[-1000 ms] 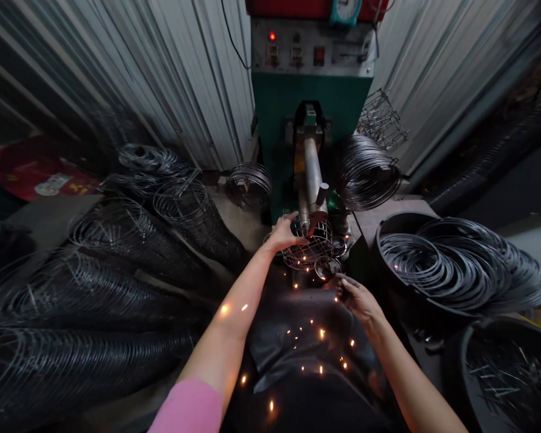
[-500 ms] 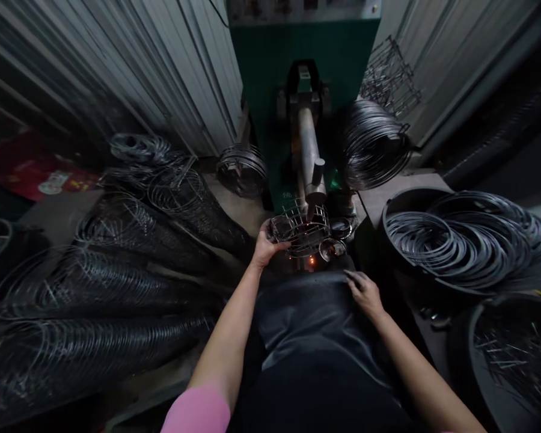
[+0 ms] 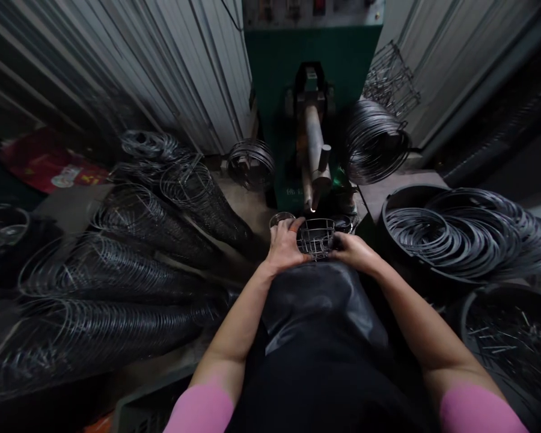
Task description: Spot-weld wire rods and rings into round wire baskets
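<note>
A small round wire basket (image 3: 316, 239) is held between my two hands, just above the dark apron over my lap (image 3: 315, 294). My left hand (image 3: 285, 245) grips its left side, fingers over the rim and thumb toward the near side. On the right side my right hand (image 3: 354, 249) closes on the wire, its fingertips partly hidden. Beyond the basket, the metal arm of a spot welder (image 3: 316, 144) points down, its tip apart from the wire and a bright glint at the end. A small wire ring (image 3: 282, 219) shows behind my left hand.
Coiled wire hangs left (image 3: 251, 165) and right (image 3: 376, 141) of the green machine body (image 3: 275, 72). Long stacks of wire rings (image 3: 117, 337) lie at left. At right stand a tub of wire rings (image 3: 388, 204) and a bucket of short wire pieces (image 3: 471, 343).
The basket has come away from the welder tip toward me, and the orange sparks are gone. My right hand has moved from the apron edge onto the basket.
</note>
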Demonstrator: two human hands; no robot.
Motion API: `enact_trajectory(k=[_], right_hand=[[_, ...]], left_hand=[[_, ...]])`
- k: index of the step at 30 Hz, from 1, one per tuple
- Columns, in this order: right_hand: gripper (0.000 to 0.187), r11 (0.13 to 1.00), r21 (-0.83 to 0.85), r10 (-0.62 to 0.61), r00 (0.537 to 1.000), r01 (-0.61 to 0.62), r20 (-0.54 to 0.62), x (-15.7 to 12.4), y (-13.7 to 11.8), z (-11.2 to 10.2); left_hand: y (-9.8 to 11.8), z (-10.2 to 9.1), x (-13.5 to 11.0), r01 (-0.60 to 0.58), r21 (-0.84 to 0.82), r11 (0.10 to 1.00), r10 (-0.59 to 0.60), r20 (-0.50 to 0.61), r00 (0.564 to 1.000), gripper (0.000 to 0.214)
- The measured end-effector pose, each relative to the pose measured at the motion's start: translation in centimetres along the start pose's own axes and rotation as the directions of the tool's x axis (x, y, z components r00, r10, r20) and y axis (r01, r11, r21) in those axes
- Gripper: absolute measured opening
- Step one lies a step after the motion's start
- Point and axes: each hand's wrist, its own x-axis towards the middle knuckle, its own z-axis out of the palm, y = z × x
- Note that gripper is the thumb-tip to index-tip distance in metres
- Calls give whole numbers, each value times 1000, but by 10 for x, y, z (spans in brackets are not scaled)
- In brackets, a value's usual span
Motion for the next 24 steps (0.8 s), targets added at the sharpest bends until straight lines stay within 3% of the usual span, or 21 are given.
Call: enact_trajectory(k=[3,6,10,14,24], right_hand=[[6,997,71,1,989,10,-150,3,-2,15],[13,983,168,-23,967,67,-254,-3,1,31],[20,947,274,-127,979,168,-163,-11,6,33],[25,933,262,-242,969,246,-47,-11,13,25],[23,942,173,-280,958,286,-58,2,18,33]], left_hand=[[4,2,0,0,7,1000,0,9,1000,93],[3,4,0,-6,-5,1000,6,19,1000,94],[0,6,1,-2,-34,999,3,46,999,94],[-4,7,3,21,-70,997,-17,62,998,94],[-16,11,11,50,-122,991,-40,80,996,96]])
